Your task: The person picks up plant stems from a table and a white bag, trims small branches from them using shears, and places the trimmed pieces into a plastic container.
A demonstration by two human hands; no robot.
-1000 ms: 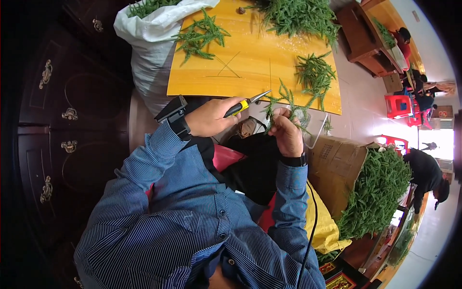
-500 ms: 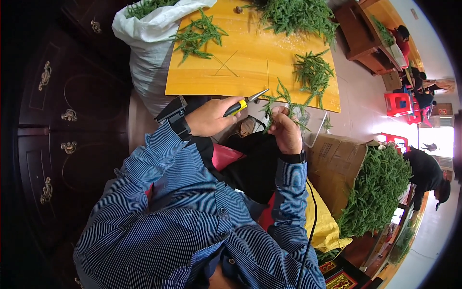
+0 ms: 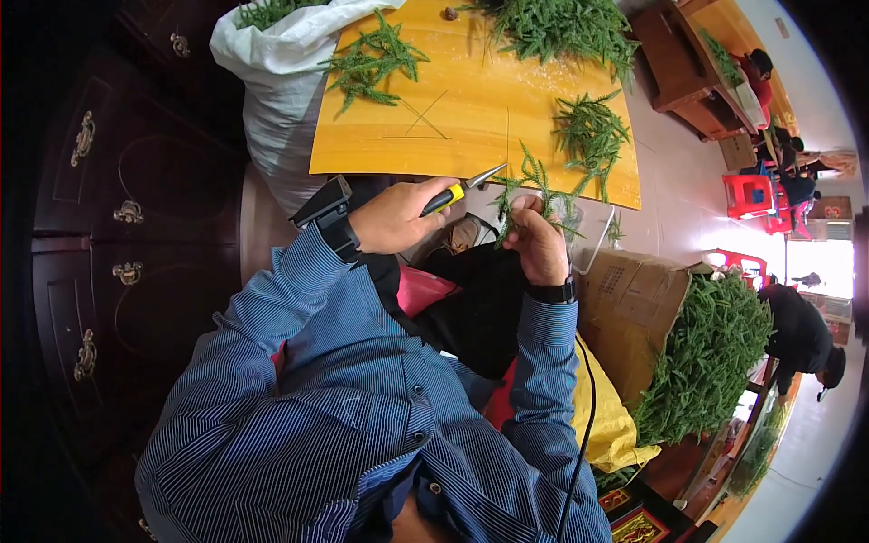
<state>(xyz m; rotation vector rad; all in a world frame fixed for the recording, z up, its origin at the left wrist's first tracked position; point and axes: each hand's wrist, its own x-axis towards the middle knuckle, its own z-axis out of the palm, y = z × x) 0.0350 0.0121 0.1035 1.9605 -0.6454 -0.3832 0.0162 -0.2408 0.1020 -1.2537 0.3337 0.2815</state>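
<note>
My left hand is closed round long-nose pliers with yellow and black handles. The metal tips point up and right, just past the table's near edge, close to the sprig. My right hand pinches a green sprig with needle-like leaves, its stems fanning out above and beside the fingers. The exact grip point is hidden by the leaves and fingers. On the yellow wooden table ahead of my hands lie thin dark wires, some crossed, and a small bunch of sprigs on the right.
More sprigs lie at the table's left, with a large heap at the back. A white woven sack stands left; a cardboard box beside a mass of greenery stands right. A person in black bends at far right.
Almost nothing differs. The view has shifted very slightly, and both hands keep their holds on the pliers and the sprig. The person at far right has moved a little.
</note>
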